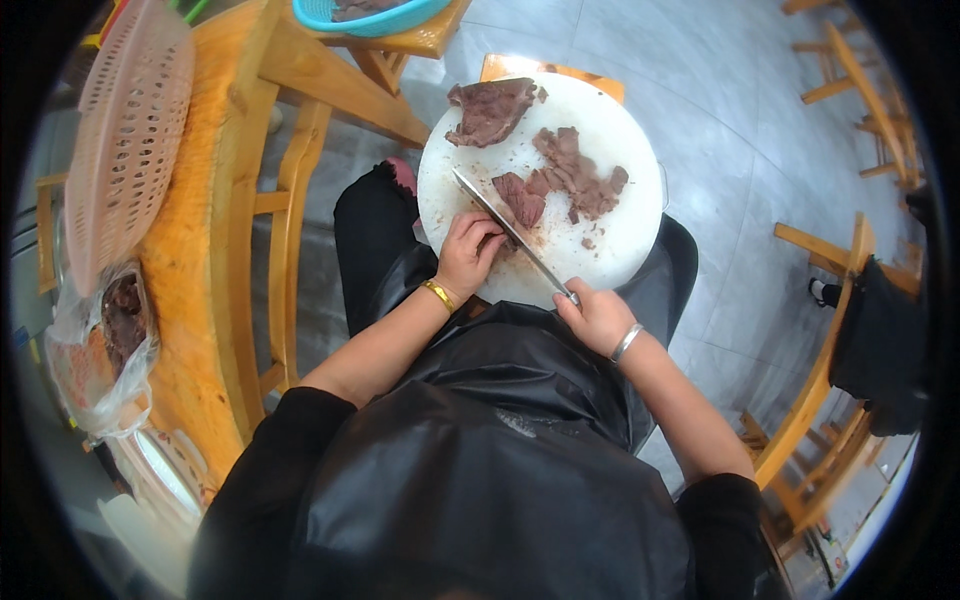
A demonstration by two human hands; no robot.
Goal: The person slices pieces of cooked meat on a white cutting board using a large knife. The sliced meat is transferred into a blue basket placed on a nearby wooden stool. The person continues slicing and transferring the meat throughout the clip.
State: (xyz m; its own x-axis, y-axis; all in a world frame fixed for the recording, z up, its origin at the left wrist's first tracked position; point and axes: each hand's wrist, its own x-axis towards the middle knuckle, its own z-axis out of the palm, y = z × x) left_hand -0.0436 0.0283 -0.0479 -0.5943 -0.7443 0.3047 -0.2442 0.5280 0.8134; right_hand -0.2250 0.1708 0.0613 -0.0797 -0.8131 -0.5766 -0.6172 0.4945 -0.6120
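Note:
A round white cutting board lies in front of my lap. My right hand grips the handle of a knife, whose blade slants up and left across the board. On the blade's left side, the bent fingers of my left hand hold down a small piece of brown meat, mostly hidden by fingers and blade. Just beyond the blade lies a cut chunk of meat. Thin meat slices are heaped to its right. A larger slab of meat rests at the board's far left.
A wooden stool shows under the board's far edge. To the left, a wooden table carries a pink perforated basket and a plastic bag of meat. Another basket, blue, sits farther off. Wooden chairs stand right; a foot shows there.

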